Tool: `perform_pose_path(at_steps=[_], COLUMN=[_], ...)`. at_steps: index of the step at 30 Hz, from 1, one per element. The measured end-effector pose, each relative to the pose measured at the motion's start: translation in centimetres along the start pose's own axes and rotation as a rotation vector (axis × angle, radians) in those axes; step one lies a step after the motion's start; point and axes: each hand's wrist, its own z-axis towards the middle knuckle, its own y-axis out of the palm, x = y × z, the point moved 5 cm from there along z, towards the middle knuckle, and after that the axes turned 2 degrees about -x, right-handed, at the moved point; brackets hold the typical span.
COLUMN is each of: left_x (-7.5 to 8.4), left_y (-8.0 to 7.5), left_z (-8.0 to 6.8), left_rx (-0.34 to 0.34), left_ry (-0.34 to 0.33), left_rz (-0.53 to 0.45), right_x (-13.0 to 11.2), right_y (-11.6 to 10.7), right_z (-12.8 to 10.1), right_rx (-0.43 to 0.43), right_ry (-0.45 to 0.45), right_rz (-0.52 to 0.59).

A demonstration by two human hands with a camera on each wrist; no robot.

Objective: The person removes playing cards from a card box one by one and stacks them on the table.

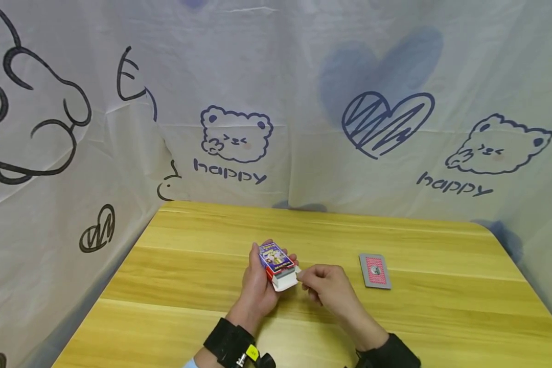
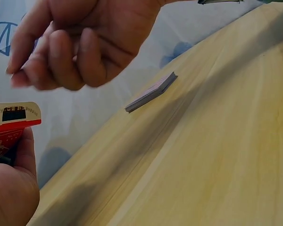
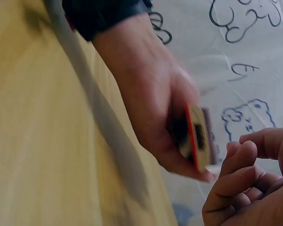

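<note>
In the head view my left hand (image 1: 258,283) holds a blue and red playing-card box (image 1: 276,258) from below, with its white end flap (image 1: 286,282) folded out toward me. The grey end of something inside shows at the box's mouth. My right hand (image 1: 331,286) is just right of the flap, fingers curled and thumb close to the index finger. A small gap separates these fingertips (image 3: 240,148) from the box (image 3: 198,139) in the right wrist view. To the right lies a stack of red-backed cards (image 1: 375,271), also visible edge-on in the left wrist view.
The wooden table (image 1: 188,255) runs back to a pale printed curtain (image 1: 303,168), which also hangs along its left and right sides. Black straps (image 1: 230,340) are around both wrists.
</note>
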Motion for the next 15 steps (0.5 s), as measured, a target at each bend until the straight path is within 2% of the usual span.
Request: perform_pose_path(at_steps=[3, 9, 15], left_x=[-0.1, -0.4, -0.7], left_y=[0.2, 0.7, 1.0], left_z=[-0.1, -0.4, -0.4], left_rx=[-0.009, -0.045, -0.083], left_ry=[0.002, 0.004, 0.009], left_rz=[-0.003, -0.004, -0.002], right_x=[0.3, 1.4, 2.0], right_y=[0.8, 0.9, 0.8], right_z=[0.1, 0.4, 0.6], right_rx=[-0.017, -0.017, -0.011], right_ry=[0.002, 0.048, 0.114], right_rz=[0.022, 0.019, 0.124])
